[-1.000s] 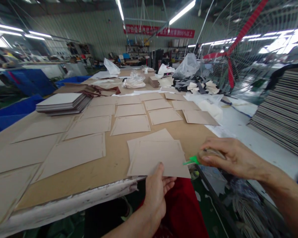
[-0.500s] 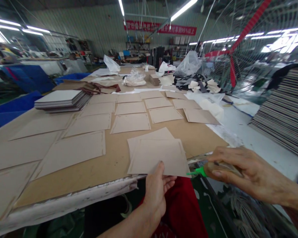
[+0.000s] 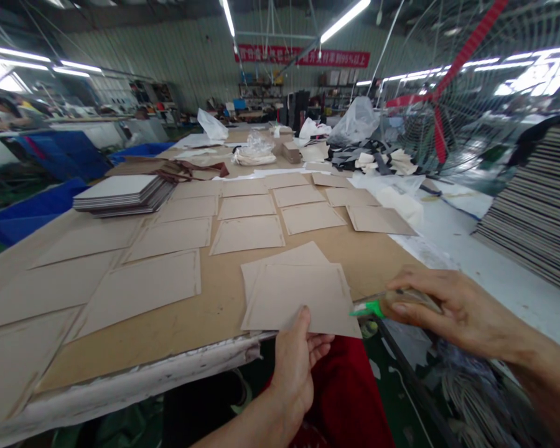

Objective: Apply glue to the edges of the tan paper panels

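At the lower centre, my left hand (image 3: 295, 364) pinches the near cardboard sheet (image 3: 298, 298), my right hand (image 3: 441, 305) grips a green-tipped tool (image 3: 368, 307), and many sheets (image 3: 247, 233) already lie spread across the desk (image 3: 168, 330).

Stacked boards (image 3: 121, 194) behind table's (image 3: 177, 323) sheets (image 3: 142, 289)

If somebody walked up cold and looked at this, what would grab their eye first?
Probably the rows of tan card sheets spread across the brown table. At its near edge the left hand pinches a small stack of sheets, while the right hand holds a green-tipped tool beside it. A big red-bladed fan looms at the right.
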